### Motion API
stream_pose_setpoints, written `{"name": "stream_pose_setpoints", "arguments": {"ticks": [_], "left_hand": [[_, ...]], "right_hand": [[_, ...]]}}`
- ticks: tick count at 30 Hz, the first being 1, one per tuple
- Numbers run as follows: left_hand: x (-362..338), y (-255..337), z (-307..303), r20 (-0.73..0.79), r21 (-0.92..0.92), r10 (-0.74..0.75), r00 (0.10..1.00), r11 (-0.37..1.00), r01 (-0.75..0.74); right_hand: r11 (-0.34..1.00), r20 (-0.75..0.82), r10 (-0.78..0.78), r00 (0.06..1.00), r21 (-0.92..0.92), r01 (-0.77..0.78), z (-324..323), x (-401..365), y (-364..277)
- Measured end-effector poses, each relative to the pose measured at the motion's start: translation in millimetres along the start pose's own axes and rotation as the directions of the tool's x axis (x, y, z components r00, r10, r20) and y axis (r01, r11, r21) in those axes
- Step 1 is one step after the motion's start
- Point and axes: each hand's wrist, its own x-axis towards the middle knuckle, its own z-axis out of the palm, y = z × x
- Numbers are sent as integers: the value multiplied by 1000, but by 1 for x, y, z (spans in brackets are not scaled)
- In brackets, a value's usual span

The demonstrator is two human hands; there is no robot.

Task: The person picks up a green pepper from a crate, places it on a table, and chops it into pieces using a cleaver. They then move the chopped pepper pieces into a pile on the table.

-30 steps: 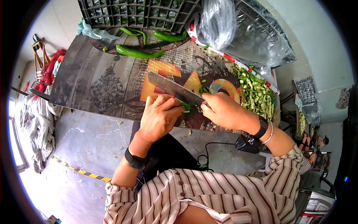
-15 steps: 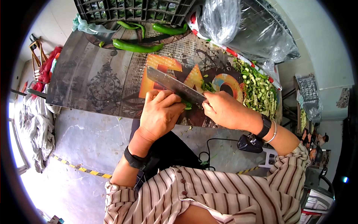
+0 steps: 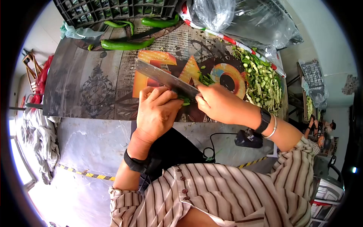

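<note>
My right hand (image 3: 217, 104) grips the handle of a broad steel cleaver (image 3: 164, 79), its blade lying across the printed table top (image 3: 87, 87). My left hand (image 3: 157, 111) presses down on a green pepper (image 3: 185, 101), of which only a small end shows between both hands, right against the blade. Freshly cut green bits (image 3: 206, 78) lie just beyond the blade. A heap of chopped green pepper (image 3: 261, 83) fills the table's right end.
Whole green peppers (image 3: 123, 45) lie at the table's far side, below a black plastic crate (image 3: 113, 8). Clear plastic bags (image 3: 242, 17) sit at the far right. Cloths (image 3: 38, 140) hang at the left. Other people (image 3: 321, 132) sit at the right edge.
Both hands and the cleaver have stayed together on the pepper while chopping; the view has shifted, so the table sits a little higher and more to the left in frame.
</note>
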Motion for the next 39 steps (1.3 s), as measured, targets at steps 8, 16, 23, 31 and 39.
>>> {"name": "stream_pose_setpoints", "arguments": {"ticks": [8,16,23,31,39], "left_hand": [[-1,1,-1,-30,10,19,999,1000,-19],[0,1,-1,-35,3,7,999,1000,-7],[-1,0,-4,-6,-9,-5,1000,1000,5],[-1,0,-5,11,-7,-13,1000,1000,13],[-1,0,-4,1,-2,-11,1000,1000,11]], "right_hand": [[1000,-148,-21,989,-5,21,5,10,11],[1000,-47,-6,999,24,7,-5,-9,-5],[1000,-8,6,1000,3,-6,-8,-4,-8],[1000,28,22,999,21,-23,-10,-5,-13],[1000,51,23,998,6,-23,-10,-1,-12]]}}
